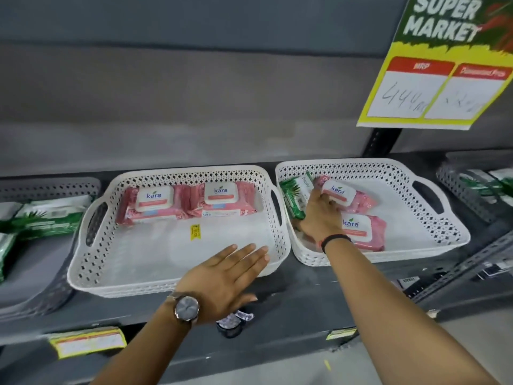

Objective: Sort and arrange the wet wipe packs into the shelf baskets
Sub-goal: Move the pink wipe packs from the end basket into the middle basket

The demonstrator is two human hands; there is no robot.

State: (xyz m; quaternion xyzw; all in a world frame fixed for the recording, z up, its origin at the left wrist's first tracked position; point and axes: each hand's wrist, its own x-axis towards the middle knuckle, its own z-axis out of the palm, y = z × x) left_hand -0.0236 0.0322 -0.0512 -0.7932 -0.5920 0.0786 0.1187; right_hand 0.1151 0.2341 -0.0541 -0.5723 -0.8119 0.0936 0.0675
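Two white lattice baskets stand side by side on a grey shelf. The left basket (pixel 83 257) holds two pink Kara wipe packs (pixel 155 205) (pixel 222 200) along its back wall. The right basket (pixel 444 226) holds a green pack (pixel 294 193) on edge at its left and two pink packs (pixel 358 200) (pixel 366 232). My left hand (pixel 227 276) lies flat and open over the left basket's front right rim, holding nothing. My right hand (pixel 319 215) reaches into the right basket, fingers curled around the left edge of the upper pink pack, next to the green pack.
Grey baskets with green wipe packs sit at the far left (pixel 41 218) and far right (pixel 477 187). A yellow supermarket price sign (pixel 433 87) hangs above the right basket. A small dark wrapper (pixel 233 322) lies on the shelf front. Price labels (pixel 88 341) line the shelf edge.
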